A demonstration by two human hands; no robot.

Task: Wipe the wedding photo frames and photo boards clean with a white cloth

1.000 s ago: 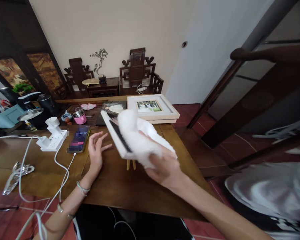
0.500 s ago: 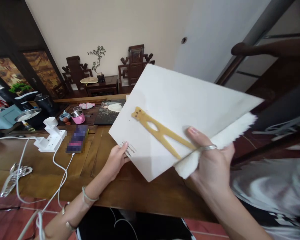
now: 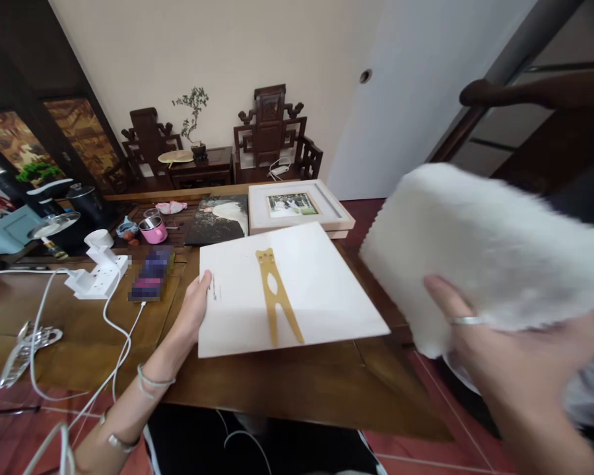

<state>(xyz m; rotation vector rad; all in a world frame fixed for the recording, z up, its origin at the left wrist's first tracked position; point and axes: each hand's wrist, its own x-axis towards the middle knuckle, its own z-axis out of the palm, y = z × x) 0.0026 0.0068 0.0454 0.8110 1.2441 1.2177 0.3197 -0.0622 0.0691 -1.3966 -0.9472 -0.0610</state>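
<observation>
My left hand point(image 3: 198, 300) grips the left edge of a flat white panel point(image 3: 321, 284), thumb on top and the other fingers out of sight beneath. On the panel's upward face is a yellow, flat, cat-headed piece point(image 3: 272, 293) with two splayed legs, and small dark print near my thumb. The panel is tilted above the wooden table point(image 3: 287, 389). Off to the right, my right hand point(image 3: 505, 356) is closed on a white fluffy cloth point(image 3: 475, 237) with a jagged edge. It is apart from the panel and slightly blurred.
Behind the panel lie a framed photo point(image 3: 327, 204) and a dark picture point(image 3: 210, 227). Farther left are a pink mug point(image 3: 153, 231), a phone point(image 3: 151, 274), a power strip point(image 3: 103, 277) with trailing white cables and a clear hair claw point(image 3: 27, 349).
My right hand has moved off the panel to the right, taking the cloth with it. The panel has turned and lowered in my left hand, uncovering the framed photo behind.
</observation>
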